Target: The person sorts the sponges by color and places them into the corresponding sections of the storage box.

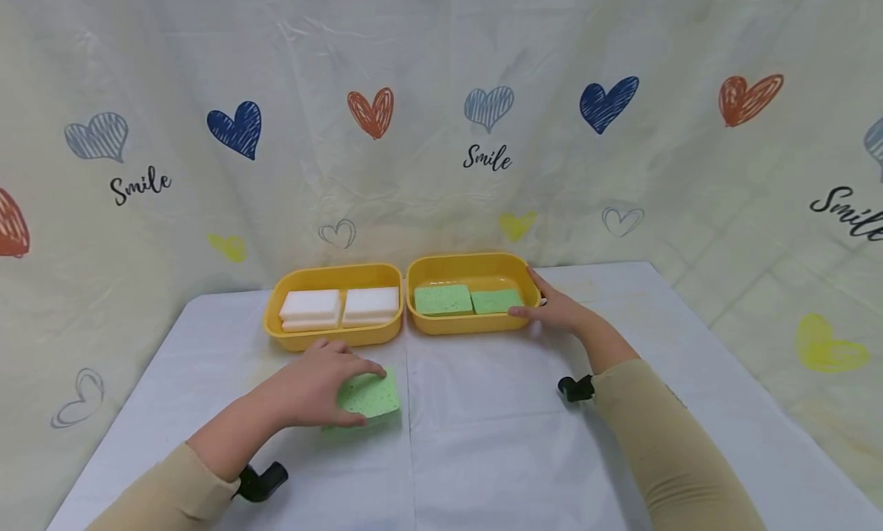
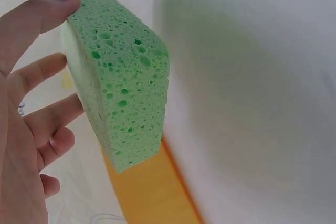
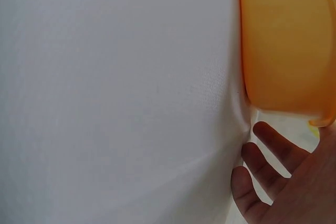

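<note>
My left hand (image 1: pixel 310 385) pinches a green sponge (image 1: pixel 372 397) between thumb and fingers, above the table in front of the containers. In the left wrist view this porous sponge (image 2: pixel 126 77) is tilted, with a shadow beside it on the white cloth. My right hand (image 1: pixel 559 309) holds the right end of the right yellow container (image 1: pixel 469 326), its thumb over the front rim. Two green sponges (image 1: pixel 443 300) lie side by side in that container. The right wrist view shows the other fingers (image 3: pixel 278 145) spread just below the container's end.
A second yellow container (image 1: pixel 331 272) stands at the left, close beside the first, with several white sponges (image 1: pixel 310 305) in two stacks. A white cloth covers the table (image 1: pixel 483 424). Behind it hangs a pale curtain (image 1: pixel 428 40) with printed hearts.
</note>
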`<state>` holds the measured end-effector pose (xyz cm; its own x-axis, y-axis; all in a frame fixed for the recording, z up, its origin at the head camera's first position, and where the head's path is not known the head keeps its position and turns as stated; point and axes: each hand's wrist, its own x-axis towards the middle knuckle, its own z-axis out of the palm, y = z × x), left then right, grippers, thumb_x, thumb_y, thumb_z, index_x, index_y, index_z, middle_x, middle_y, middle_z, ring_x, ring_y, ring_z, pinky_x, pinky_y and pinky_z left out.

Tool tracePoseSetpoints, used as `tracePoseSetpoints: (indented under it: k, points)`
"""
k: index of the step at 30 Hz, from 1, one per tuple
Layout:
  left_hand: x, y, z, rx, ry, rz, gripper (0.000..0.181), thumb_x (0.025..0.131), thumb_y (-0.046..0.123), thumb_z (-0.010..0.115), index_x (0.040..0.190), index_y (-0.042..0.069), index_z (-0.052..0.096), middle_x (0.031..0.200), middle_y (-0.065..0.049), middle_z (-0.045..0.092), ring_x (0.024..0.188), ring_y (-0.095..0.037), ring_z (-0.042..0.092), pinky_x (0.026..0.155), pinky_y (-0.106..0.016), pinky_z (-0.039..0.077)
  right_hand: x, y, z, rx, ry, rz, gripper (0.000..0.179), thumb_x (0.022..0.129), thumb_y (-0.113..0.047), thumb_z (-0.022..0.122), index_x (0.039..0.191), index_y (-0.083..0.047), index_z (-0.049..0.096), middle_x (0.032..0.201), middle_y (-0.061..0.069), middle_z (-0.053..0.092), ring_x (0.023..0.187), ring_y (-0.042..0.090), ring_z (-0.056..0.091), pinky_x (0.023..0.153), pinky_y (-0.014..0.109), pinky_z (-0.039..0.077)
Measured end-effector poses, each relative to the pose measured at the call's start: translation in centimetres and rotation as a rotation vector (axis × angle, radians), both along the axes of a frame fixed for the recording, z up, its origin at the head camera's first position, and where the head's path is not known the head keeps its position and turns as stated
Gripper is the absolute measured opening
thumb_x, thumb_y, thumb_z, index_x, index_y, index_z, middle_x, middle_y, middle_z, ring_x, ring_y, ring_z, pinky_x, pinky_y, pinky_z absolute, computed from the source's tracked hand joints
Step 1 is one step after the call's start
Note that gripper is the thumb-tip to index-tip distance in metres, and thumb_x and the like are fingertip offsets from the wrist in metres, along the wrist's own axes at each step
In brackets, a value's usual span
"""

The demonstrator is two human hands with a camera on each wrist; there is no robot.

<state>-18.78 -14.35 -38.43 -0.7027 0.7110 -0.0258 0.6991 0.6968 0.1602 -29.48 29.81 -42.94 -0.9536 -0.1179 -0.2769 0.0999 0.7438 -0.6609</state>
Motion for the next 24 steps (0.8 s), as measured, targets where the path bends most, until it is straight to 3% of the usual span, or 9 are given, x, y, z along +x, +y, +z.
tracePoseSetpoints:
  k: [8,16,24]
  points:
    - [-4.3,3.2,1.8,0.026,0.062,-0.024,0.058,0.076,0.053,0.079,0.13,0.038,0.065,0.122,0.015,0.066,0.098,-0.013,0.046,0.085,-0.037,0.036,-0.2,0.3,-0.2,0.009,-0.004,-0.016,0.113,0.083,-0.064,0.069,0.158,-0.036,-0.011,0.165,0.019,0.002,0.146,0.049,0.012,0.113,0.069,0.014]
    - [-8.6,7.4,2.6,0.002,0.102,-0.029,0.057,0.083,0.055,0.071,0.137,0.04,0.059,0.132,0.007,0.062,0.107,-0.019,0.047,0.09,-0.039,0.038,0.0,0.1,-0.1,-0.002,-0.004,-0.023,0.112,0.083,-0.062,0.069,0.158,-0.036,-0.01,0.165,0.018,0.003,0.146,0.048,0.013,0.113,0.069,0.014]
    - [-12.5,11.8,3.5,0.03,0.045,0.032,0.058,0.084,0.053,0.073,0.139,0.04,0.057,0.135,0.011,0.061,0.101,-0.019,0.042,0.091,-0.038,0.034,0.2,0.1,0.0,-0.022,0.003,-0.01,0.111,0.084,-0.06,0.07,0.158,-0.035,-0.009,0.165,0.019,0.004,0.146,0.047,0.016,0.114,0.067,0.016]
